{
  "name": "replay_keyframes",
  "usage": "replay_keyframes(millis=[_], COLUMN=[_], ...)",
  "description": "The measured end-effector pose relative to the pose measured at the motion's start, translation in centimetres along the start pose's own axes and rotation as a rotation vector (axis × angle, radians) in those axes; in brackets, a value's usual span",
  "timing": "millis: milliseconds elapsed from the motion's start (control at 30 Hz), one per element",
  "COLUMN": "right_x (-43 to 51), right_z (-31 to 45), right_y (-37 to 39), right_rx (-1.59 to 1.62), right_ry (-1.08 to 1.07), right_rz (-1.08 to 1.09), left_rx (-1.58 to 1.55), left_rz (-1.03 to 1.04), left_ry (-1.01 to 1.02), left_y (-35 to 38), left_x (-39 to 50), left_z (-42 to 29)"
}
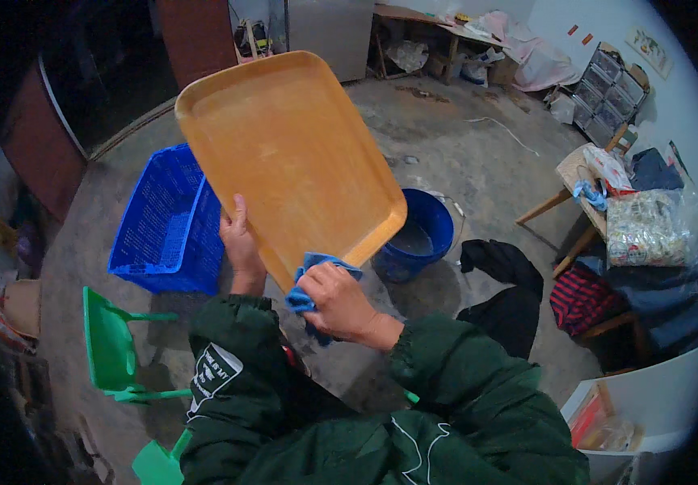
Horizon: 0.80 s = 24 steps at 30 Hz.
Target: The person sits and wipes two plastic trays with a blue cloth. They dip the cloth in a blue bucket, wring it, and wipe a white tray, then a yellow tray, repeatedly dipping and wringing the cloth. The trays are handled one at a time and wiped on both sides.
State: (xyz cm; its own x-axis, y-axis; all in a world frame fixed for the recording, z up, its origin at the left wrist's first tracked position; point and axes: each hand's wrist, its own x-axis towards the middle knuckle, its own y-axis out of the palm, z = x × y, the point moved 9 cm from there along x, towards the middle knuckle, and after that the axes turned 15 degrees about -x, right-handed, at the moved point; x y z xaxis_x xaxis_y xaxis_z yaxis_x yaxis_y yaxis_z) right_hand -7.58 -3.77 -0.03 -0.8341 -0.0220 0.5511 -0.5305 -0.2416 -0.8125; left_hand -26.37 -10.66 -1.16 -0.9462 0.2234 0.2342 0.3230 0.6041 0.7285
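My left hand grips the left edge of an orange-brown serving tray, its thumb over the rim and its fingers hidden underneath. The tray is tilted up in front of me with its inner face towards me. A blue cloth is bunched in my right hand, which presses it against the near edge of the tray. Beyond the tray's right corner stands a blue bucket that seems to hold some liquid. To the left, partly behind the tray, is a blue perforated plastic crate.
A green plastic stool lies on its side at the left, with another green plastic piece below it. At the right, a wooden chair bears bags and cloths. Black fabric shows near my right arm. Stacked drawers stand by the far wall.
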Motion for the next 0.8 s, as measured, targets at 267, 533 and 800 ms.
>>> replay_keyframes(millis=[267, 533, 800], right_x=[1.1, -3.0, 1.6], right_z=[-7.6, -29.1, -21.7], right_y=[-3.4, -11.2, -12.8], right_rx=[-0.143, -0.187, 1.81], right_ry=[-0.05, 0.619, 0.569], right_rz=[-0.06, -0.297, -0.292], left_rx=[-0.134, -0.169, -0.173], left_rz=[0.028, 0.031, -0.047], left_ry=[0.042, -0.065, -0.411], left_y=[-0.1, -1.0, -0.2], left_x=[0.2, 0.5, -1.9], left_z=[-0.3, 0.7, 4.9])
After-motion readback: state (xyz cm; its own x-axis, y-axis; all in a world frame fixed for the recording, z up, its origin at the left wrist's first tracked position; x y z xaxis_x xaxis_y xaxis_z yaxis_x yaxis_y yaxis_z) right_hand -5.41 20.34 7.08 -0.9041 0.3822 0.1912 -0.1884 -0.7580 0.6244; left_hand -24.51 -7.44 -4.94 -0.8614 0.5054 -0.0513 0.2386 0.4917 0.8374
